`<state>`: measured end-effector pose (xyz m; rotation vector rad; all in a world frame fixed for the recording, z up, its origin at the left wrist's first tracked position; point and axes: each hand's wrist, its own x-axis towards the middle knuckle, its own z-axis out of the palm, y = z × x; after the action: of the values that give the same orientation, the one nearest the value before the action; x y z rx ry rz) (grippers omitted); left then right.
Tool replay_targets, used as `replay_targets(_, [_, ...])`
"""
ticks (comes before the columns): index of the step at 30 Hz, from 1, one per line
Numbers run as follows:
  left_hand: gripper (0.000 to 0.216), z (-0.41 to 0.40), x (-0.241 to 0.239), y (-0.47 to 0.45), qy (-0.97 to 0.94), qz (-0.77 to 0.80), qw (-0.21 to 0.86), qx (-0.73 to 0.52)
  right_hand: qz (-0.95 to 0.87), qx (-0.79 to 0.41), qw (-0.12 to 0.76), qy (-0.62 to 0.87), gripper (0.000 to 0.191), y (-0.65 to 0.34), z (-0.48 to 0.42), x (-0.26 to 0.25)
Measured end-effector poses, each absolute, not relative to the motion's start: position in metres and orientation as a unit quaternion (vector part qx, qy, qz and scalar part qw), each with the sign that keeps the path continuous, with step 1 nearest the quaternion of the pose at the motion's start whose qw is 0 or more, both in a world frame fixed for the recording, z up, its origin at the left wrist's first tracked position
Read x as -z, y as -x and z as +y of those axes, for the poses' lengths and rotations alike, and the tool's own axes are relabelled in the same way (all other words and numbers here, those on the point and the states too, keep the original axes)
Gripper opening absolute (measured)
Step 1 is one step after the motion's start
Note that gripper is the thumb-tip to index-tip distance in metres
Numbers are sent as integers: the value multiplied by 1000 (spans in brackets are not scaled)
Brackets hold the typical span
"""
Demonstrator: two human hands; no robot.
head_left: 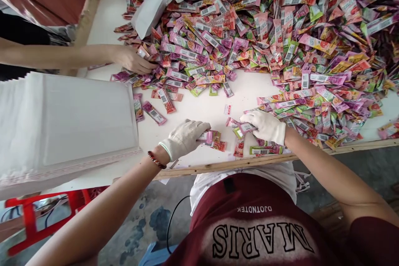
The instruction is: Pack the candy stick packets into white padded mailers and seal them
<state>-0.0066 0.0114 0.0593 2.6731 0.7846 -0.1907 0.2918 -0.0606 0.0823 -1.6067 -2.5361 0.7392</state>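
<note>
White work gloves cover both of my hands. My left hand (184,139) is closed round a few small stick packets (213,136), pink and red ones, just above the white table near its front edge. To the right, my right hand (265,126) grips stick packets (247,128), a purple-pink one showing between thumb and fingers. Below that hand lie a red packet (239,149) and a green packet (266,150). A large pile of mixed stick packets (215,41) spreads behind both hands. The ends of the held packets inside my palms are hidden.
A stack of white padded mailers (89,118) lies at the left. A co-worker's hand (134,59) reaches into the pile. White plastic bags (152,11) rest on it. A small printed label (227,109) lies on the table (193,106). A wooden strip (218,166) edges the front.
</note>
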Motion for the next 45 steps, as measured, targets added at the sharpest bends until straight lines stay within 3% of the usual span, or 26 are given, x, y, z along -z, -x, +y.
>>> replay_targets(9, [29,23,-53,-4,-949,253,147,117,-880,-168,-169,411,46,-268,-64,-76])
replay_targets(13, [32,12,-53,-6,-950,239,166,114,-884,-121,-196,406,45,-258,-69,-74])
replay_targets(20, [24,3,-41,-8,-956,235,152,86,-887,-103,-126,432,22,-250,-69,-78])
replay_targets(25, [29,3,-42,-8,-935,257,240,-36,-754,-236,60,610,17,-302,-74,-106])
replay_targets(29, [43,-27,-57,-46,-914,222,329,-82,-616,-301,215,696,27,-351,-99,-116])
replay_targets(31, [42,-47,-64,-80,-920,181,341,-63,-567,-319,205,731,28,-360,-113,-110])
replay_targets(34, [33,-68,-68,-130,-942,176,284,22,-523,-333,116,776,23,-350,-128,-95])
replay_targets(39, [16,-71,-65,-160,-958,150,216,112,-553,-255,-30,793,22,-316,-133,-73])
replay_targets(42, [16,-69,-64,-151,-959,145,212,120,-575,-264,-35,774,23,-311,-129,-65])
replay_targets(45, [20,-71,-63,-141,-962,151,210,85,-596,-307,27,742,17,-319,-129,-63])
